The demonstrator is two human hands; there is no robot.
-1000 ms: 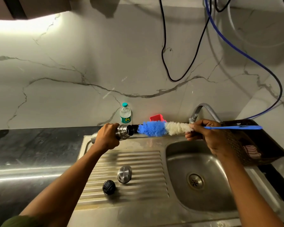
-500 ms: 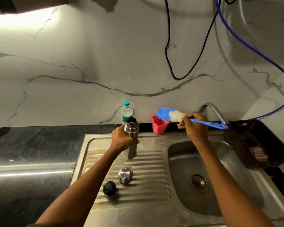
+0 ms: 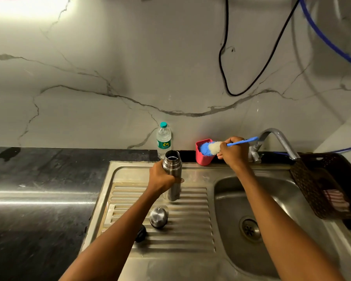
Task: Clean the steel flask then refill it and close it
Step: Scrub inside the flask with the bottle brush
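Brush going back into the pink holder since a second ago

Right hand [image 3: 234, 154] is gripping the bottle brush [image 3: 210, 148], tucking bristles into the holder [image 3: 203, 157]; left hand [image 3: 163, 178] is clasping the open steel flask [image 3: 172, 175] upright on the drainboard's back edge, ready for rinsing

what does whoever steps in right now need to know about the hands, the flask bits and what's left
Left hand grips the steel flask, upright and open on the drainboard.
Right hand holds the bottle brush, head in the pink cup.
Steel cap and black stopper lie on the drainboard.
Done: brush is out of the flask.
Left: rinse if needed, refill, close.
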